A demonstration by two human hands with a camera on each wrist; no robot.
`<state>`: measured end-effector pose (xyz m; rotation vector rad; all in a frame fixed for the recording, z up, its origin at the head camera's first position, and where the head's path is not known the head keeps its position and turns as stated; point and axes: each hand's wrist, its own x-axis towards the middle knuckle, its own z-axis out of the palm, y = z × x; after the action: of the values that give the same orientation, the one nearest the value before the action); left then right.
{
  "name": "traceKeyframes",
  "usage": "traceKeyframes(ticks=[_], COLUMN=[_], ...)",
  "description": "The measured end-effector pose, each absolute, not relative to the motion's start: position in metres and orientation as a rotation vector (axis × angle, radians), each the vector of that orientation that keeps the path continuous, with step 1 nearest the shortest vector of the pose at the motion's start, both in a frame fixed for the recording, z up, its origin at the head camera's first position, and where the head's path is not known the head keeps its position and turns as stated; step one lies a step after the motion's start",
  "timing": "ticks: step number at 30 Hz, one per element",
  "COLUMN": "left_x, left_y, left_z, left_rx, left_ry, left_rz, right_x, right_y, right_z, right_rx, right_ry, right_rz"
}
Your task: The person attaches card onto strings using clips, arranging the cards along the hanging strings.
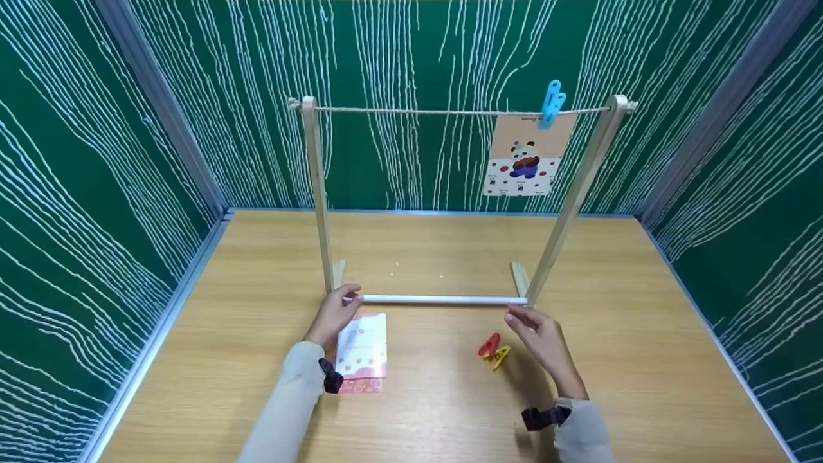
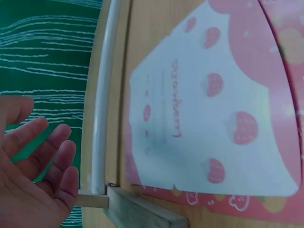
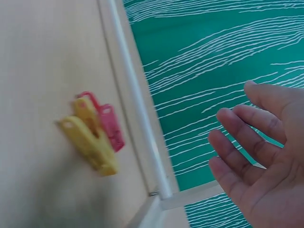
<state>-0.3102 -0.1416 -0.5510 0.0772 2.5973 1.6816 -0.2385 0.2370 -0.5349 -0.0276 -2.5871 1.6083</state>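
My left hand (image 1: pixel 337 314) hovers by the foot of the rack's left post, fingers loosely bent and holding nothing. Below it lie pink-and-white strawberry cards (image 1: pixel 362 347), one overlapping another, seen close up in the left wrist view. The right hand (image 1: pixel 541 334) is held near the right post's base, its fingers spread and bare of any object in the right wrist view. Beside it on the table are a red clothespin (image 1: pixel 489 345) and a yellow clothespin (image 1: pixel 501 357), close together. A blue clothespin (image 1: pixel 551 105) clips a panda card (image 1: pixel 524 157) to the rope (image 1: pixel 411 112).
The wooden rack has a left post (image 1: pixel 316 193), a right post (image 1: pixel 582 193) and a white crossbar (image 1: pixel 443 299) low between them. Green walls (image 1: pixel 411 167) with white wavy lines enclose the wooden table (image 1: pixel 437 411) at the back and both sides.
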Motion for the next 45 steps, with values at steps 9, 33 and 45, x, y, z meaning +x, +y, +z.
traceKeyframes(ticks=[9,33,45], left_x=[-0.311,-0.310,-0.309], left_y=[-0.150,-0.165,-0.171], left_z=[-0.564,-0.578,-0.575], left_rx=[0.071,0.013,0.022], left_ry=[2.642,2.711,2.633], left_rz=[1.623,1.284,1.195], right_x=[-0.234,-0.230,-0.231], right_y=[0.234,0.218,0.214], right_z=[-0.565,-0.589,-0.592], right_rx=[-0.046,-0.054,-0.083], right_ry=[-2.711,-2.798,-2.912], right_rz=[1.600,1.307,1.137])
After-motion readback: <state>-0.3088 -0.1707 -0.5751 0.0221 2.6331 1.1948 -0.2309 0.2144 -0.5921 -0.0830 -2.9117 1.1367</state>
